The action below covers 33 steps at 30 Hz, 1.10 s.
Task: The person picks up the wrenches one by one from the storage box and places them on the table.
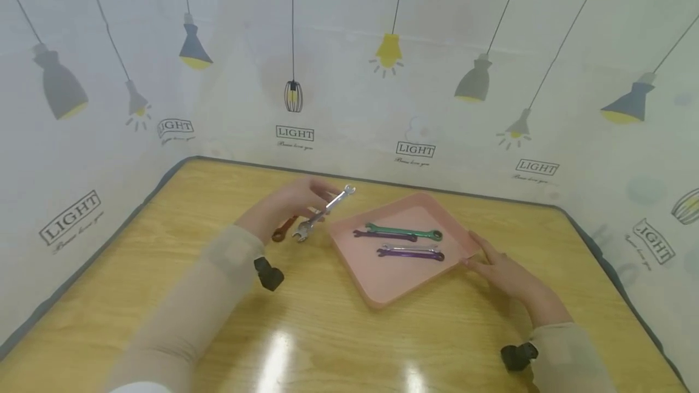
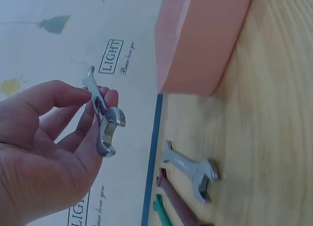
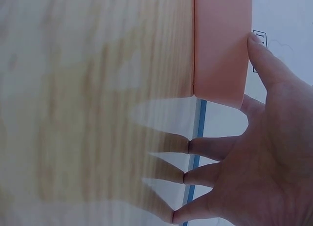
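Note:
In the head view my left hand (image 1: pixel 306 196) is left of a pink tray (image 1: pixel 377 293), its fingers and thumb pinching a silver wrench (image 1: pixel 337 200) above the table. Below that hand, the left wrist view shows another silver wrench (image 2: pixel 188 167), a dark red wrench (image 2: pixel 176 199) and the end of a green one (image 2: pixel 161 211) lying on the wood. My right hand (image 1: pixel 505 272) touches the tray's right corner. Its thumb is at the rim; the other fingers are spread and straight, several fingertips on the tabletop. Inside the tray lie a green wrench (image 1: pixel 404 231), purple wrenches (image 1: pixel 409 253) and a thin silver wrench (image 1: pixel 409 248).
The wooden table (image 1: pixel 306 326) ends at a dark edge against a pale wall (image 1: pixel 349 102) printed with hanging lamps. Black wrist mounts (image 1: pixel 269 273) sit on both sleeves. The tray's raised wall (image 2: pixel 205 50) stands beside the left hand.

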{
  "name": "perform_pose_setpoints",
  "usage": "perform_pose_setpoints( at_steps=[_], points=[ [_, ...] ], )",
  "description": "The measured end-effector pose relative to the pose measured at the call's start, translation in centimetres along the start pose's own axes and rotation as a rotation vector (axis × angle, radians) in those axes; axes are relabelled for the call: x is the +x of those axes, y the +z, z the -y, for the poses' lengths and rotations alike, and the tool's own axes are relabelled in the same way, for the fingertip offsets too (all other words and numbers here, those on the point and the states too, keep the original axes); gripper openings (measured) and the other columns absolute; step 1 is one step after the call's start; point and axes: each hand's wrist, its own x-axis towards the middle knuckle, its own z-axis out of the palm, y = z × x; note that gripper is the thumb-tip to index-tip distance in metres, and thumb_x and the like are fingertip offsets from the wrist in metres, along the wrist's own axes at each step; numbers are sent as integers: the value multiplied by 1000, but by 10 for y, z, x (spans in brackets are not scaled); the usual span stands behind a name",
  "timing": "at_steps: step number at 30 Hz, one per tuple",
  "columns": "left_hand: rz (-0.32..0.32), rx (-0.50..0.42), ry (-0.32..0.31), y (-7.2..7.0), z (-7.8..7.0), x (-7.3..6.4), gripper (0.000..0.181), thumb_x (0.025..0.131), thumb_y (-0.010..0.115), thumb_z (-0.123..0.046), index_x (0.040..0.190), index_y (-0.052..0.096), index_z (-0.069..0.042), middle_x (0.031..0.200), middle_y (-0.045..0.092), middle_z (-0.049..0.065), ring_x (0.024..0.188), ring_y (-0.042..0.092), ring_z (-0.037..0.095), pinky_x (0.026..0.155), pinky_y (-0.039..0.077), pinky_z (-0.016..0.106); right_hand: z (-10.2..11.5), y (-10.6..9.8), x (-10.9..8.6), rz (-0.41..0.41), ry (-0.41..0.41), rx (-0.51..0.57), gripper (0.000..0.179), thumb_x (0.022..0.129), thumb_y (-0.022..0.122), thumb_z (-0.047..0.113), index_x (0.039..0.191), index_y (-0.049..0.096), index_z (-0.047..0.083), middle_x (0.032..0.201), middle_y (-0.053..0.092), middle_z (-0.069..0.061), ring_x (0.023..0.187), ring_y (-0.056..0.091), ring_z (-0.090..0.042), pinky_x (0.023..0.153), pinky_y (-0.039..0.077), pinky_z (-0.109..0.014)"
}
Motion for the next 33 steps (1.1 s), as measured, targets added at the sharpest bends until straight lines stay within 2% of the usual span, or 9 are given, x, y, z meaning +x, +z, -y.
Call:
perform_pose_setpoints(
  at_steps=[8,13,22,29,33],
  points=[
    [-17,3,-21,-20,9,-6,53,83,60,8,134,56,-5,128,55,23,112,56,39,91,52,44,-1,0,1,10,9,10,87,95,44,61,158,0,20,154,10,-35,133,5,-65,97,10,-80],
    [-27,4,-26,-36,16,-10,55,83,57,8,136,53,-4,131,52,25,115,54,43,95,49,48,-3,0,1,5,5,1,86,96,44,61,158,1,21,153,12,-35,132,5,-65,96,9,-81],
    [-95,32,-42,-63,33,-21,55,84,56,6,138,51,-3,133,51,26,118,52,42,94,49,47,-1,-1,0,0,-11,4,84,96,44,59,158,2,19,154,11,-33,132,3,-66,96,7,-81],
    [-125,18,-74,-82,48,-22,54,87,55,5,141,45,2,131,52,31,106,60,40,91,51,45,-2,-1,1,-3,-2,-16,85,96,42,61,158,1,20,154,12,-33,131,1,-66,95,8,-82],
    [-143,28,-80,-90,53,-22,56,84,56,9,139,48,2,129,53,31,99,63,35,87,53,41,-2,-1,1,1,8,-11,86,95,43,62,158,0,21,155,12,-32,132,0,-66,95,8,-81]
  ],
)
